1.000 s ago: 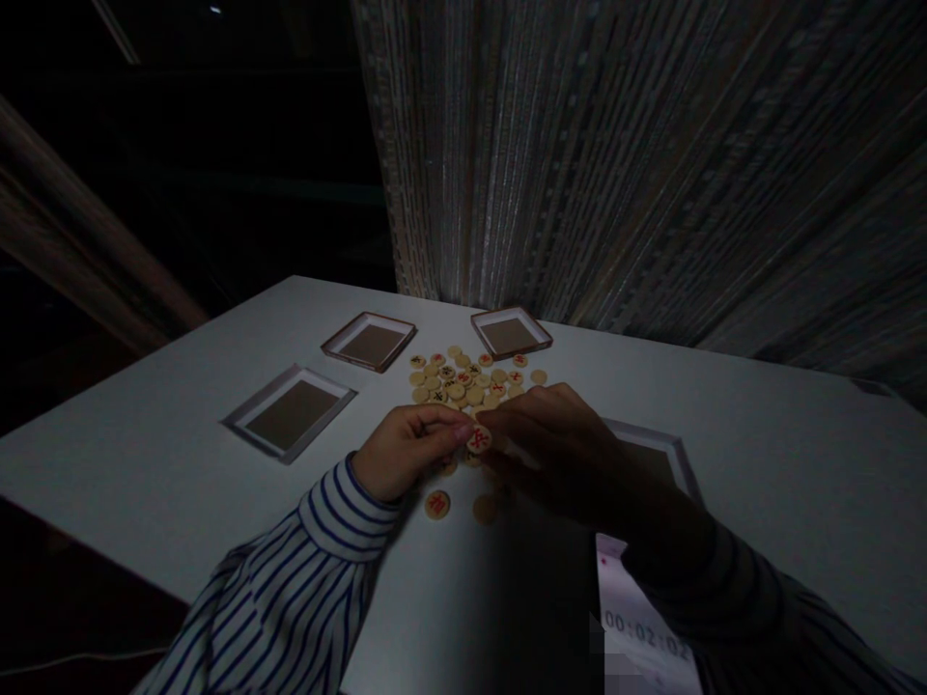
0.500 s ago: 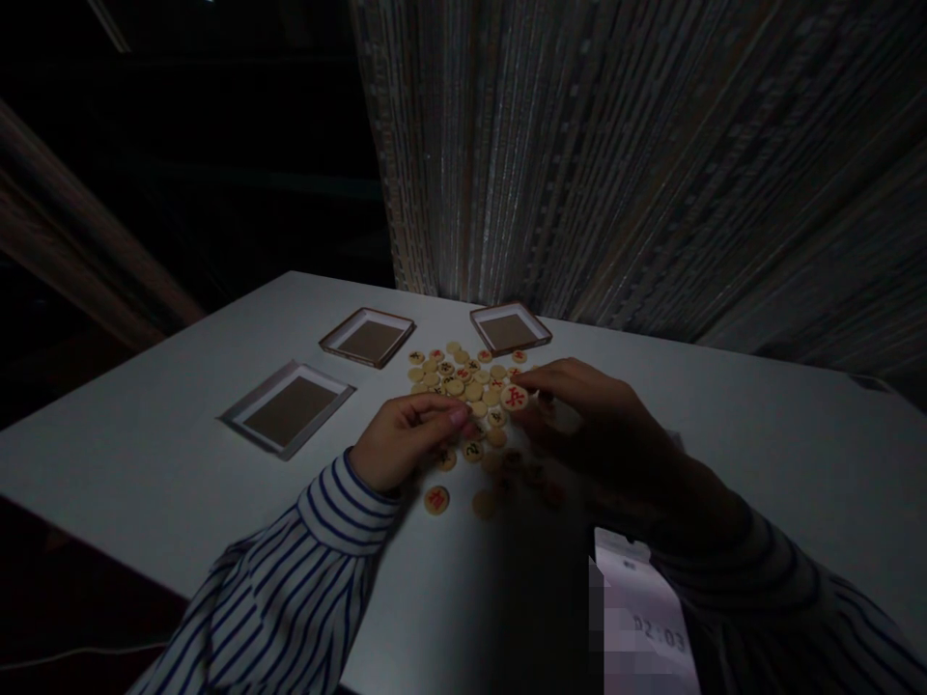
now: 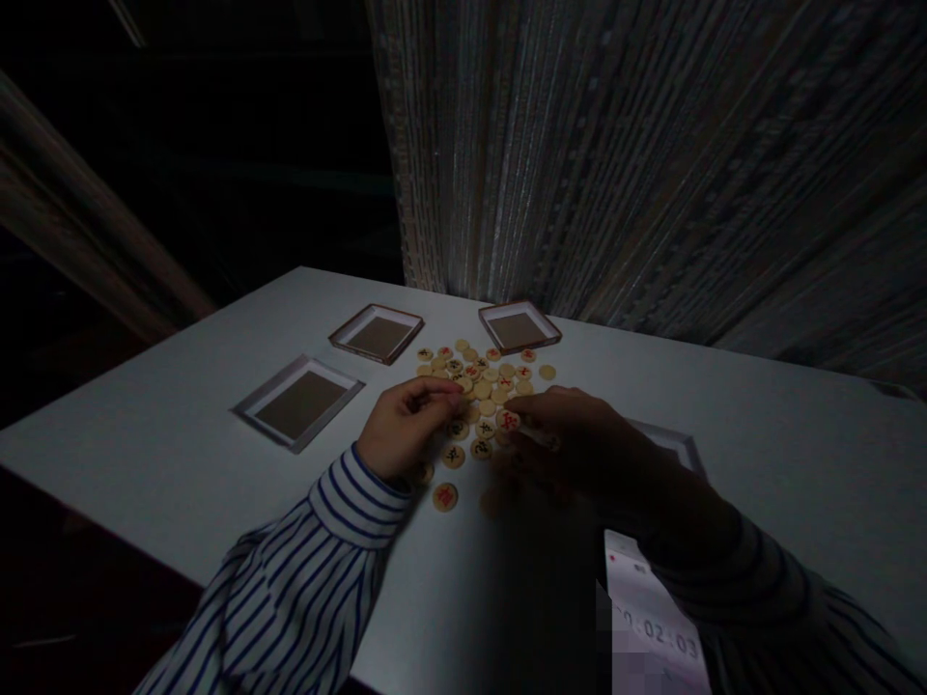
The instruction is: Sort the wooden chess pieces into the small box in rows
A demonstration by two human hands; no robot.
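Note:
Round Chinese chess pieces (image 3: 484, 389) lie in a loose pile on the white table, some showing red or black characters and others blank. My right hand (image 3: 590, 439) pinches a Chinese chess piece (image 3: 509, 421) with a red character, thumb and forefinger at its edge, over the near right of the pile. At the pile's left side is my left hand (image 3: 409, 425), thumb and forefinger closed together; whether a piece sits between those fingertips is unclear. A piece with a red character (image 3: 445, 497) lies nearest to me. My right hand's shadow darkens the pieces beneath it.
Three shallow open boxes stand around the pile: a left box (image 3: 296, 403), a back left box (image 3: 377, 333) and a back right box (image 3: 519, 326). A fourth box (image 3: 685, 449) shows partly behind my right hand. A lit phone (image 3: 656, 618) lies by my right forearm. Beyond the table (image 3: 181, 405) hangs a string curtain (image 3: 499, 174).
My right hand has brought the red-character piece slightly lower and nearer to me. My left fingertips have shifted a little farther over the pile. The whole view has moved slightly.

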